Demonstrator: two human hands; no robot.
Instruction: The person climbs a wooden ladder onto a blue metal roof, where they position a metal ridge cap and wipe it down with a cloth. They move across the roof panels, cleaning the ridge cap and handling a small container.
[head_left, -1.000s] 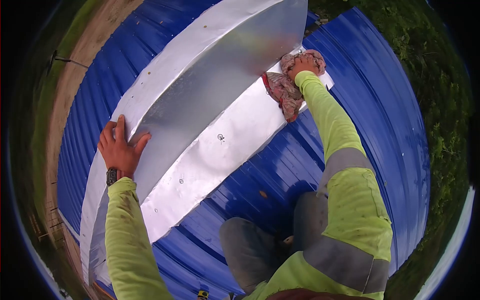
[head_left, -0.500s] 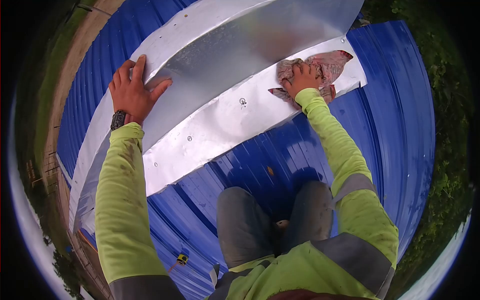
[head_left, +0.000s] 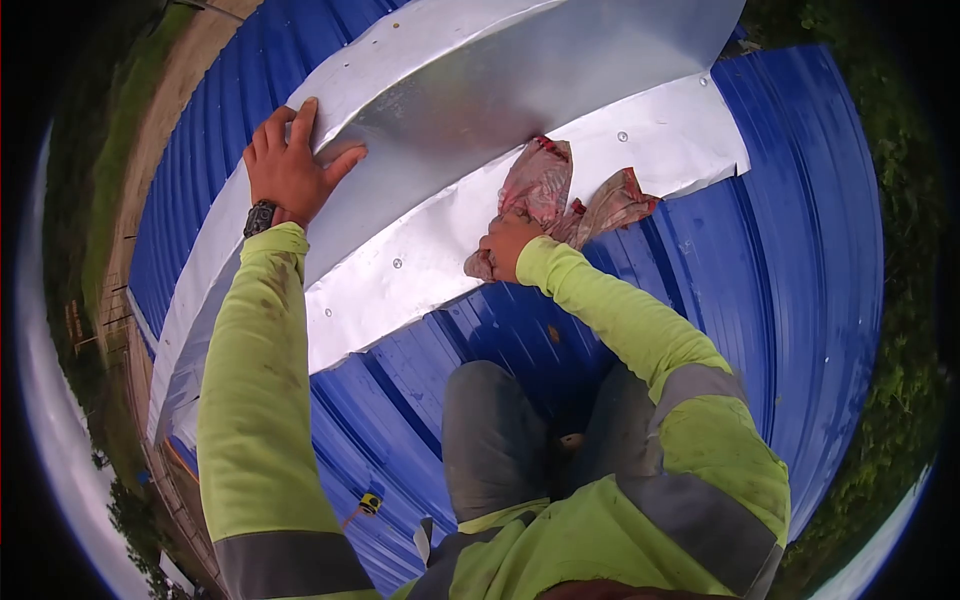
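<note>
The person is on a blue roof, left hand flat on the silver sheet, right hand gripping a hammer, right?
No hammer: the head view shows the right hand gripping a reddish rag. The left hand does lie flat on the silver sheet, on the blue roof.

- The lower flashing [head_left: 660, 140] lies across the roof panels [head_left: 780, 250], running from near left to far right.
- The upper sheet [head_left: 520, 70] lies over the far part of the lower flashing.
- The left hand [head_left: 290, 170] lies flat on the upper sheet's left part, fingers spread.
- The right hand [head_left: 508, 248] sits right of the left hand and nearer the person, at the lower flashing's near edge, clenched on the rag [head_left: 560, 195].
- The rag spreads beyond the right hand on the lower flashing, its far end reaching the upper sheet's edge.
- The knees [head_left: 490, 430] rest on the roof panels, in front of the lower flashing.
- A tape measure [head_left: 371, 503] lies on the roof panels, left of the knees.
</note>
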